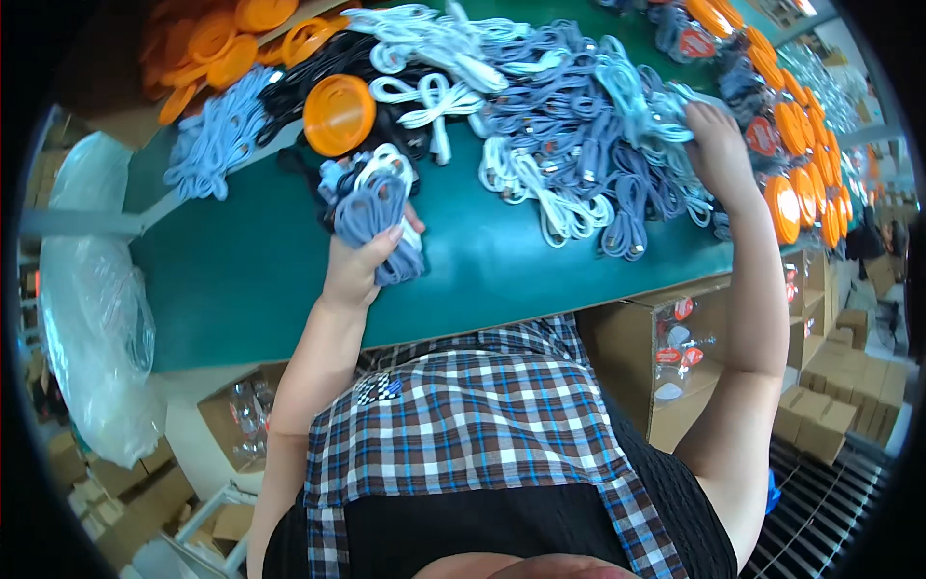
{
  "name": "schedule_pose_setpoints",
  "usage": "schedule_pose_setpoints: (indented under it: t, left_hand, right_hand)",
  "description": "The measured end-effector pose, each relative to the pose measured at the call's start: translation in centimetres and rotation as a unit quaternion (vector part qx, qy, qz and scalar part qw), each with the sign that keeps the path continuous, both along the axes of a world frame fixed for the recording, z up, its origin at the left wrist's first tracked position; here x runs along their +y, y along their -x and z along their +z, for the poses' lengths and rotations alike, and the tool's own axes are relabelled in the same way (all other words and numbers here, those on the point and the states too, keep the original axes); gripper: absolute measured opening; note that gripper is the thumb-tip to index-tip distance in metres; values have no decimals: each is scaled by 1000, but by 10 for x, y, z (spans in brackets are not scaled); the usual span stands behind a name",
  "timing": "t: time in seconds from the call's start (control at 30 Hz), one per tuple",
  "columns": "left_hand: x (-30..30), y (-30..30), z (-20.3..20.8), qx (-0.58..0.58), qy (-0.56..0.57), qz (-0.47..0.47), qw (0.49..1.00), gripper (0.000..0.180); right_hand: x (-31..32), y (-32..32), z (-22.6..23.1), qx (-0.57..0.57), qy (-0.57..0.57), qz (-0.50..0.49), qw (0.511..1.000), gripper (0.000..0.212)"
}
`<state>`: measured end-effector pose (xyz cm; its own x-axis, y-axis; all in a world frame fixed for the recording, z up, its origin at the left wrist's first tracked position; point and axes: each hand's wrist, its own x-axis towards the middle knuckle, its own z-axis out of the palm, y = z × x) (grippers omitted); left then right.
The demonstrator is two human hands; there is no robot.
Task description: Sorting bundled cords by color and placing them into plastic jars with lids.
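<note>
slate-blue and white cable bundle gripped in left hand, above green tabletop. right hand at pale-blue cables, right end of cable pile; cannot tell whether it grips them. orange disc just beyond the bundle.

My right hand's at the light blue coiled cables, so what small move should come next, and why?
Probably close your right hand on one bundle of the light blue coiled cables: the hand is right at them, though whether it grips any is unclear, and your left hand holds a bunch of grey-blue and white looped cables.
</note>
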<state>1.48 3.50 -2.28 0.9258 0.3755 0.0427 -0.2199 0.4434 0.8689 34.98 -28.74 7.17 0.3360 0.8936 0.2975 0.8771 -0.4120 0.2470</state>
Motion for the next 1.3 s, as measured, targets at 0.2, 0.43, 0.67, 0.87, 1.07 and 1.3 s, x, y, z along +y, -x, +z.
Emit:
schedule_pose_setpoints:
  t: [0.2,0.43,0.67,0.87,1.07,1.3]
  left_hand:
    - [-1,10,14,1,-12,15,1000,52]
    - [0,2,59,-232,-630,-16,741,77]
    - [-3,39,43,-144,-703,-54,695,100]
    - [-6,58,48,12,-558,-134,819,112]
    - [-28,38,38,34,-421,-181,888,113]
    - [-9,28,10,119,-390,-28,913,64]
  right_hand:
    - [57,82,22,384,-78,6,920,30]
    - [154,165,1,772,191,-87,600,21]
    - [172,191,13,718,309,86,618,20]
    - [170,202,18,684,243,148,672,27]
    - [153,193,26,615,195,146,750,41]
    - [-10,147,103,671,39,-56,738,28]
